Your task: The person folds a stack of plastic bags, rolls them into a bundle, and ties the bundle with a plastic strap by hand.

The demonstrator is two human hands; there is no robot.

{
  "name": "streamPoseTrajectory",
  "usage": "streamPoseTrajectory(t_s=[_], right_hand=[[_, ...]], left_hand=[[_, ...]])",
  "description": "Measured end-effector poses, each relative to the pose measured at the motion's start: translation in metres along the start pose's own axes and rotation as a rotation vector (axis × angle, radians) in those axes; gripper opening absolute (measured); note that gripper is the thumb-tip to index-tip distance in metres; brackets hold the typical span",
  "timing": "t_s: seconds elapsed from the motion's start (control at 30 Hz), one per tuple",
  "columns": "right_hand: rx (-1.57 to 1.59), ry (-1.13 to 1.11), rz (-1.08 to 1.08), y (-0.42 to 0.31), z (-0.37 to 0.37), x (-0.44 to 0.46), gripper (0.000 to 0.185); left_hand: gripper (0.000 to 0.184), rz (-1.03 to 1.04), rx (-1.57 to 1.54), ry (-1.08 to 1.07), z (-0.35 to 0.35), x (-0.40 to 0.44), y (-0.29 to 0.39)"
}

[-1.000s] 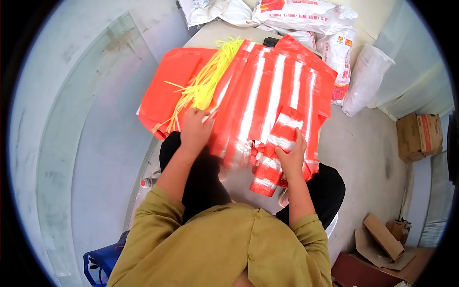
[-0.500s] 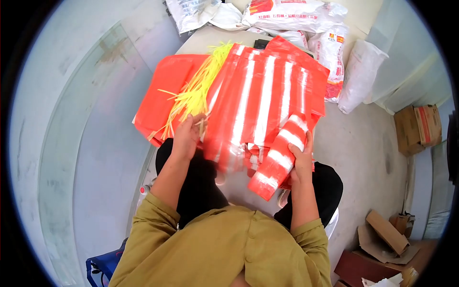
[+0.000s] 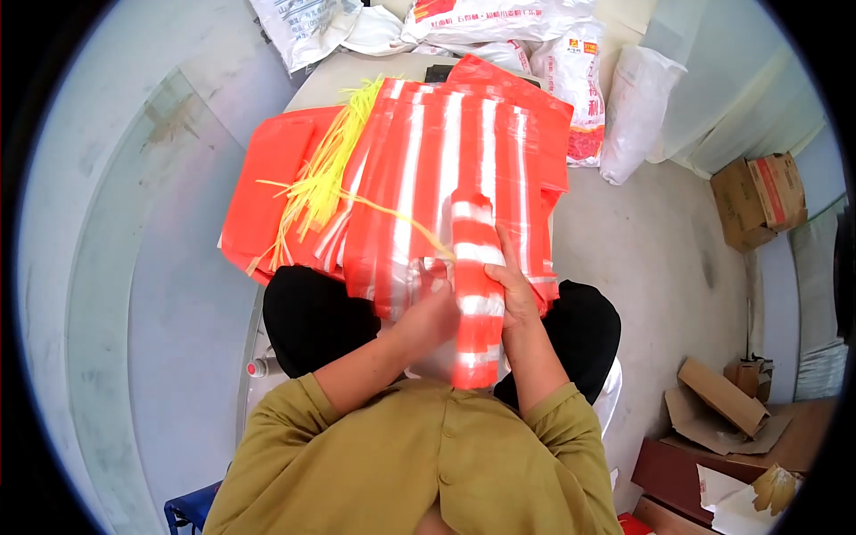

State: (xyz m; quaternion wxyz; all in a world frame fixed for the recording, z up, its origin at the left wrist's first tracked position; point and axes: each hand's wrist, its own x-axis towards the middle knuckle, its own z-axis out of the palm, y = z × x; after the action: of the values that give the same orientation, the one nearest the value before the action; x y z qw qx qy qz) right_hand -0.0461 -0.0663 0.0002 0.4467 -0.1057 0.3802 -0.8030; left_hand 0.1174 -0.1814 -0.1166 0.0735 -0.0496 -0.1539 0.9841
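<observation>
Biggest thing in front of me is the pale tabletop (image 3: 348, 71), though I mostly just see its far end past all the plastic. The pile of red-and-white striped sheets (image 3: 406, 169) takes up the middle, stripes running near to far, close edge right up by my knees. I reckon that's so I don't have to lean for it. The plain red stack (image 3: 260, 183) sits to the left, partly tucked behind the stripes, probably parked there to leave the middle for what I'm handling.

The bunch of yellow strips (image 3: 325, 174) lies where the two piles meet, on the left-hand side, which looks like an easy spot to pick from. The narrow striped bundle (image 3: 479, 299) stands lengthwise at the near edge of the pile, a bit right of centre. My right hand (image 3: 519, 292) has it gripped from the right, thumb over the front, I'd say to keep the folds together and the thing steady.

My left hand (image 3: 432, 308) is on the bundle's left side, but the fingers are blurry, so can't tell if they're pinching anything. Smallest bit: one loose yellow strand (image 3: 397, 212) crosses the sheets from the bunch to the bundle's left edge.
</observation>
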Motion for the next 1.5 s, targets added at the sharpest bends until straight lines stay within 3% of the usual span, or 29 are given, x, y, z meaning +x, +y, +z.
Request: streamPoseTrajectory(t_s=[0.03, 0.1, 0.17, 0.23, 0.33, 0.4, 0.5, 0.6, 0.63, 0.73, 0.83, 0.93, 1.03, 1.13, 1.23, 1.33, 1.5], right_hand=[[-0.042, 0.028, -0.008, -0.002, 0.003, -0.003, 0.093], [-0.086, 0.096, -0.036, -0.007, 0.011, -0.008, 0.093], [-0.091, 0.176, -0.076, -0.014, 0.018, -0.010, 0.094], [-0.091, 0.229, -0.121, -0.019, 0.024, -0.007, 0.098], [-0.239, 0.254, -0.210, -0.015, 0.009, 0.007, 0.099], [-0.397, 0.259, -0.240, -0.015, 0.001, 0.014, 0.096], [-0.627, 0.293, -0.290, -0.018, -0.022, 0.024, 0.088], [-0.743, 0.245, -0.178, -0.037, -0.059, 0.016, 0.082], [-0.770, 0.318, -0.159, -0.051, -0.038, 0.001, 0.064], [-1.179, 0.247, -0.127, -0.079, -0.030, -0.019, 0.048], [-1.653, 0.143, -0.437, -0.082, -0.052, -0.024, 0.035], [-1.911, 0.144, -0.308, -0.088, -0.058, -0.026, 0.033], [-2.167, 0.157, 0.059, -0.104, -0.042, -0.025, 0.021], [-1.965, 0.105, 0.049, -0.124, -0.026, -0.035, 0.020], [-1.678, -0.013, -0.467, -0.118, -0.036, -0.033, 0.031], [-1.220, -0.125, -0.170, -0.111, -0.022, -0.013, 0.033], [-1.128, -0.198, -0.059, -0.083, 0.001, 0.020, 0.035]], left_hand=[[0.053, -0.009, 0.010, -0.022, 0.016, 0.000, -0.006], [0.054, 0.184, 0.742, 0.326, 0.074, -0.006, -0.027], [0.053, 0.316, 1.213, 0.481, 0.097, -0.003, -0.030], [0.054, 0.395, 1.419, 0.439, 0.102, 0.000, -0.026], [0.072, 0.515, 1.664, 0.545, 0.118, 0.023, -0.033], [0.086, 0.453, 1.648, 0.591, 0.140, 0.033, -0.031], [0.082, 0.445, 1.513, 0.698, 0.160, 0.050, -0.030], [0.082, 0.406, 1.399, 0.578, 0.140, 0.068, -0.006], [0.080, 0.389, 1.383, 0.614, 0.151, 0.069, -0.013], [0.074, 0.430, 1.461, 0.526, 0.123, 0.081, -0.006], [0.066, 0.392, 1.532, 0.531, 0.115, 0.082, -0.006], [0.058, 0.424, 1.492, 0.511, 0.105, 0.081, -0.002], [0.055, 0.429, 1.516, 0.538, 0.099, 0.083, 0.001], [0.053, 0.442, 1.495, 0.544, 0.107, 0.080, -0.007], [0.050, 0.440, 1.511, 0.523, 0.103, 0.081, -0.005], [0.049, 0.431, 1.517, 0.528, 0.101, 0.082, -0.004], [0.050, 0.461, 1.604, 0.546, 0.081, 0.087, 0.006]])
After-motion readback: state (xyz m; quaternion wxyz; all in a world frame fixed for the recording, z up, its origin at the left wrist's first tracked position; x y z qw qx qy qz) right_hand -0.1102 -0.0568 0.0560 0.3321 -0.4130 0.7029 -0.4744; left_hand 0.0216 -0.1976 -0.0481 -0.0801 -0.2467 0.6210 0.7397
